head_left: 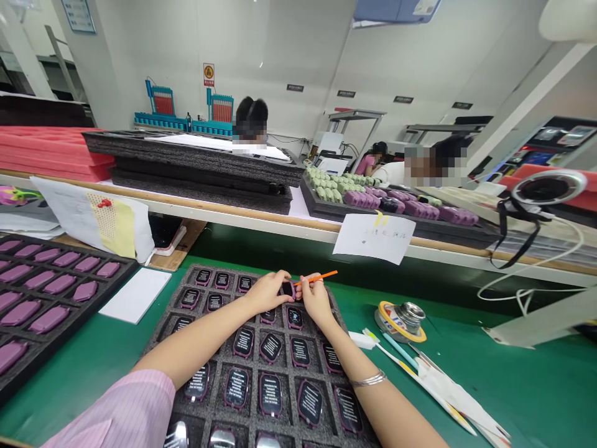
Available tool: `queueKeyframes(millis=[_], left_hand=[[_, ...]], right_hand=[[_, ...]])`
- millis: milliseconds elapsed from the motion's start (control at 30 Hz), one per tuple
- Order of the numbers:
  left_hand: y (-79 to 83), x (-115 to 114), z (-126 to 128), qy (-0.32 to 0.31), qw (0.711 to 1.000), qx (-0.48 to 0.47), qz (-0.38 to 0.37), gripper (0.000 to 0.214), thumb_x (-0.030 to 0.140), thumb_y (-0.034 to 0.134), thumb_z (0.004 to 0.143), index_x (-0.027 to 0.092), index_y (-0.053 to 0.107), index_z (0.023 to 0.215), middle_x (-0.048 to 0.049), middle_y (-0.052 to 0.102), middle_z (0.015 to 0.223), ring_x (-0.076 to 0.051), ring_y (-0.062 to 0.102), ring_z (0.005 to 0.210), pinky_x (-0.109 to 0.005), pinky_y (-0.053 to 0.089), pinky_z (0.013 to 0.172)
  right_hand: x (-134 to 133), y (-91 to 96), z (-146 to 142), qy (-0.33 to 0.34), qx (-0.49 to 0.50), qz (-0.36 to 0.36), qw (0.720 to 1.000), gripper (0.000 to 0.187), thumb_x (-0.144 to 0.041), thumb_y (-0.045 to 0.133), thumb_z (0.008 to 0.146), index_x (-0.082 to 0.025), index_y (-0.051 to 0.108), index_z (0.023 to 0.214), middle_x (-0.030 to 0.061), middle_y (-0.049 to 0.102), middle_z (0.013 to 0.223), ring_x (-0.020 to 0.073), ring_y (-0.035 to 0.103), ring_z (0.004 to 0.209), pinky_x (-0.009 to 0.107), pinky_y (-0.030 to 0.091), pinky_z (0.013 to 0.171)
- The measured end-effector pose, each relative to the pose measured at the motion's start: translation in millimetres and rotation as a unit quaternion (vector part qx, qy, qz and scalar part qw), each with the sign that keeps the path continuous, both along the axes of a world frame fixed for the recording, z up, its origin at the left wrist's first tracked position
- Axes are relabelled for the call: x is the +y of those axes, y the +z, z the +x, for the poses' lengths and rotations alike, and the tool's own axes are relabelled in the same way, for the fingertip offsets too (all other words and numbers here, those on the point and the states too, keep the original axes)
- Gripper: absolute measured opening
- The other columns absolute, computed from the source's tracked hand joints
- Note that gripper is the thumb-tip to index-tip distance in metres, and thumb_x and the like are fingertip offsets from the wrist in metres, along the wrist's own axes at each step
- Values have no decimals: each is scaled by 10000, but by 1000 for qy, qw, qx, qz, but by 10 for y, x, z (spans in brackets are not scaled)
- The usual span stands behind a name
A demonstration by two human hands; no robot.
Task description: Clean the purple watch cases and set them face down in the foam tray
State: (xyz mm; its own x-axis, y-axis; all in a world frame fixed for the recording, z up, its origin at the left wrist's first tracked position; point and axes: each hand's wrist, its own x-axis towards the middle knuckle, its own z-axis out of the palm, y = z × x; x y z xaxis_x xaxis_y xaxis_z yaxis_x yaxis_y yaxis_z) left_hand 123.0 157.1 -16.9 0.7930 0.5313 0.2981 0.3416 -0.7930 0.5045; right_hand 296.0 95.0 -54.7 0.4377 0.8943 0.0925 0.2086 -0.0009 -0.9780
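Observation:
My left hand (272, 291) is closed on a purple-framed smartwatch (288, 289) with a dark screen, held just above the far end of a foam tray. My right hand (311, 292) pinches a thin orange stick (321, 277), its tip against the edge of that watch. Below both hands lies the dark grey foam tray (280, 336), its compartments holding several purple watches with white text on their screens. One watch (295, 317) near my right hand shows a different, picture-like screen. The fingertips partly hide the held watch.
At the left, another foam tray (100, 289) carries purple watch bodies beside a white pad (135, 295). A tape roll with a metal-capped jar (405, 320), and tools with white strips (438, 379), lie at right. A shelf (317, 231) with stacked foam crosses behind; people sit beyond.

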Motion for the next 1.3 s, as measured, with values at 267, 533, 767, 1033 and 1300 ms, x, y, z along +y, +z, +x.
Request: queueKeyframes(millis=[267, 533, 767, 1033, 1300], left_hand=[[79, 27, -149, 41, 995, 49, 75, 342, 426, 622, 946, 163, 636, 1164, -98, 636, 1229, -247, 618, 1117, -486, 514, 976], [167, 160, -591, -58, 993, 55, 88, 292, 383, 624, 955, 161, 650, 1143, -87, 665, 1185, -235, 635, 1107, -476, 523, 980], [70, 173, -609, -45, 998, 7, 42, 301, 374, 625, 957, 156, 644, 1164, -87, 669, 1184, -230, 650, 1085, -468, 542, 961], [-8, 199, -585, 9, 1000, -13, -8, 379, 391, 627, 952, 159, 600, 1250, -101, 644, 1231, -244, 644, 1101, -469, 553, 942], [54, 145, -597, 50, 998, 18, 29, 376, 451, 639, 926, 157, 623, 1161, -94, 639, 1190, -249, 612, 1108, -480, 507, 970]], right_hand=[[10, 99, -6, 10, -11, -13, 1000, 356, -380, 622, 968, -165, 601, 1251, 85, 655, 1199, 206, 674, 988, 407, 596, 822], [116, 264, -212, 26, -3, 7, 1000, 323, -376, 617, 975, -157, 613, 1212, 69, 670, 1129, 177, 680, 912, 362, 599, 769], [301, 123, -589, 42, 32, 14, 998, 350, -380, 616, 972, -168, 601, 1250, 84, 656, 1199, 204, 675, 986, 403, 595, 825], [275, 24, -564, 37, 27, 8, 999, 348, -374, 618, 971, -167, 600, 1251, 84, 655, 1202, 204, 675, 989, 406, 592, 831], [253, 26, -563, 37, 8, -1, 999, 341, -384, 617, 971, -172, 610, 1239, 84, 657, 1202, 206, 671, 994, 410, 593, 834]])
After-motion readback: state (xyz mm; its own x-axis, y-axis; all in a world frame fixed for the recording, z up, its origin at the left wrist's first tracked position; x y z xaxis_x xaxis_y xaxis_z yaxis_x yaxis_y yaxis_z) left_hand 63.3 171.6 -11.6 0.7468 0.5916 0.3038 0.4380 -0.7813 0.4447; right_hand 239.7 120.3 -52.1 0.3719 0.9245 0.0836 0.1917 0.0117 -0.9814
